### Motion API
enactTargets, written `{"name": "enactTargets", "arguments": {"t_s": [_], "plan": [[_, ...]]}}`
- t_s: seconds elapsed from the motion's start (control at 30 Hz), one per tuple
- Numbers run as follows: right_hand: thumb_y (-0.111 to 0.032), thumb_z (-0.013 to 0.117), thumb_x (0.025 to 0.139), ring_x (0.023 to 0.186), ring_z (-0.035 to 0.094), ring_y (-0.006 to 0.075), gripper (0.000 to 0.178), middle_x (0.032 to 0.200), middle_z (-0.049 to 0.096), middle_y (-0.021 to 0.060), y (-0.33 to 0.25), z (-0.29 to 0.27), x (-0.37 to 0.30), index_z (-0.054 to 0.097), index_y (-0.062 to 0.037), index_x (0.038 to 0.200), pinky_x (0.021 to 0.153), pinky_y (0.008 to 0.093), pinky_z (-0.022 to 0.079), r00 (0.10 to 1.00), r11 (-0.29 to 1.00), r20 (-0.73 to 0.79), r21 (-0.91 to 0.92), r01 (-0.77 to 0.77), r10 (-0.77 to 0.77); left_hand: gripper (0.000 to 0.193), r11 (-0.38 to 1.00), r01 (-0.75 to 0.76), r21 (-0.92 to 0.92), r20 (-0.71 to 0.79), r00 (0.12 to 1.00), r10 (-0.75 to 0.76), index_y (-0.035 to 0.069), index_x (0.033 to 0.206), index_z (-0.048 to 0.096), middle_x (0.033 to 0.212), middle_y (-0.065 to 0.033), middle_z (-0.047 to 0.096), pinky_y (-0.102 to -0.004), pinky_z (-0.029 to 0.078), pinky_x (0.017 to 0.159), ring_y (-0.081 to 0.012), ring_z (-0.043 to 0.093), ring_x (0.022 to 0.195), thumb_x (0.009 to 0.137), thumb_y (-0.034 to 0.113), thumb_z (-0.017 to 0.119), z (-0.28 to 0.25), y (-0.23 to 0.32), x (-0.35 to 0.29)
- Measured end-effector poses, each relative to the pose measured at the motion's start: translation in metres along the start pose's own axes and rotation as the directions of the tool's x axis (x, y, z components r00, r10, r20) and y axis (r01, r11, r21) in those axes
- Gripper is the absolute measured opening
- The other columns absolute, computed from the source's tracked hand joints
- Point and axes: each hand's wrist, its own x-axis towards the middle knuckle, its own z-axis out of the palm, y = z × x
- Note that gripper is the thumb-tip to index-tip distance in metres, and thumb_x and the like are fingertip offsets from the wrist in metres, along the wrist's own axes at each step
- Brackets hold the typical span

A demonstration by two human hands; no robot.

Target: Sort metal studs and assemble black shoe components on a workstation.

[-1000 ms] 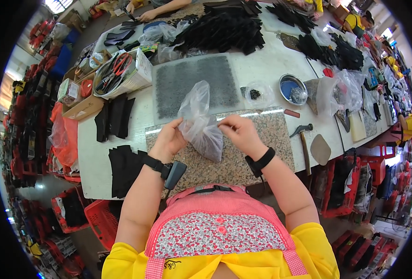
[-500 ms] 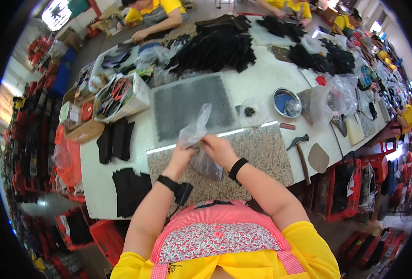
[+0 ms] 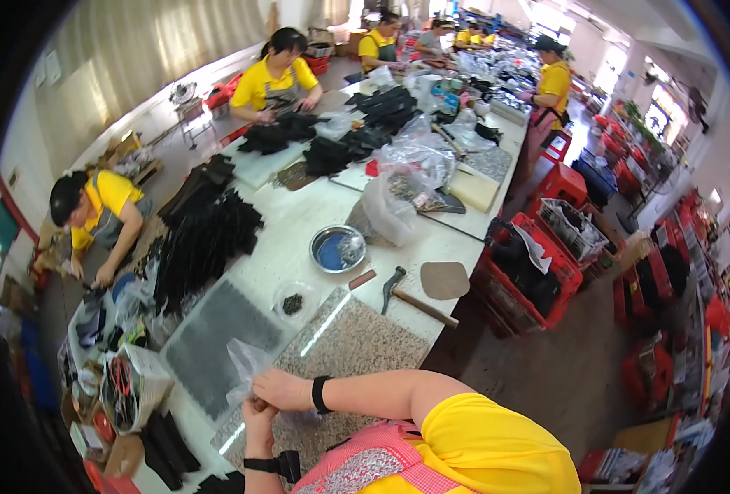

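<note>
A clear plastic bag (image 3: 248, 362) is pinched between my two hands above a speckled stone slab (image 3: 356, 333). My right hand (image 3: 282, 389) is closed over the bag's gathered part. Just below, my left hand (image 3: 258, 421) is closed too, its fingers partly hidden by the right. Beyond the bag lies a dark grey mat (image 3: 225, 346). Small dark pieces (image 3: 292, 304) sit on clear plastic at the slab's far side. Close by are a metal bowl (image 3: 324, 257), a reddish-brown bar (image 3: 362, 279), a hammer (image 3: 424, 308) and a rounded brown flat piece (image 3: 445, 281).
A white basket (image 3: 155, 381) of tools stands at the left, near black strips (image 3: 167, 449). Black pieces (image 3: 204, 235) are heaped along the far side, where co-workers sit. Red crates (image 3: 538, 309) stand on the floor to the right. A large plastic bag (image 3: 385, 210) lies farther along the table.
The view has swung to the right, showing more of the room and co-workers. My hands have drawn closer together on the bag, the right now over the left.
</note>
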Motion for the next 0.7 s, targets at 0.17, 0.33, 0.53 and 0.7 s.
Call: {"name": "enactTargets", "arguments": {"t_s": [0.17, 0.33, 0.53, 0.7], "plan": [[-0.012, 0.053, 0.079, 0.089, 0.053, 0.0340, 0.013, 0.093, 0.057, 0.0169, 0.000, 0.002, -0.006, 0.057, -0.0001, 0.084, 0.080, 0.0399, 0.041, 0.967, 0.950, 0.037, 0.181, -0.255, 0.252, 0.044, 0.998, -0.039, 0.044, -0.012, 0.999, 0.039, -0.003, 0.115, 0.043, 0.103, -0.0116, 0.061, -0.0305, 0.049, 0.082, -0.0200, 0.061, 0.094, 0.076, -0.005, 0.065, 0.001, -0.003, -0.004], [-0.018, 0.058, 0.076, 0.086, 0.050, 0.0333, 0.020, 0.079, 0.057, 0.0143, 0.003, -0.006, -0.008, 0.059, -0.0031, 0.063, 0.081, 0.0404, 0.037, 0.995, 0.937, -0.012, 0.339, -0.088, 0.098, 0.035, 0.987, -0.158, 0.037, -0.026, 0.987, 0.159, 0.000, 0.116, 0.059, 0.113, -0.0092, 0.062, -0.0311, 0.045, 0.085, -0.0177, 0.059, 0.101, 0.082, 0.006, 0.066, 0.006, -0.005, -0.007], [-0.016, 0.066, 0.076, 0.064, 0.052, 0.0132, 0.016, 0.068, 0.058, 0.0035, -0.010, -0.046, 0.001, 0.061, -0.0025, 0.070, 0.059, 0.0273, 0.042, 0.908, 0.313, 0.306, 0.866, -0.391, 0.286, 0.037, 0.826, -0.445, 0.347, -0.008, 0.879, 0.477, 0.003, 0.117, 0.053, 0.102, -0.0055, 0.062, -0.0312, 0.045, 0.081, -0.0161, 0.059, 0.088, 0.083, 0.008, 0.065, 0.007, 0.007, -0.006], [-0.011, 0.065, 0.082, 0.061, 0.052, 0.0077, 0.010, 0.075, 0.061, 0.0026, -0.011, -0.055, 0.005, 0.060, -0.0026, 0.081, 0.054, 0.0224, 0.040, 0.849, -0.069, 0.368, 0.926, -0.370, 0.379, 0.028, 0.975, -0.165, -0.151, 0.131, 0.974, 0.185, 0.001, 0.105, 0.053, 0.097, -0.0057, 0.059, -0.0288, 0.043, 0.076, -0.0162, 0.055, 0.084, 0.080, 0.010, 0.062, 0.011, 0.033, -0.020]]}}
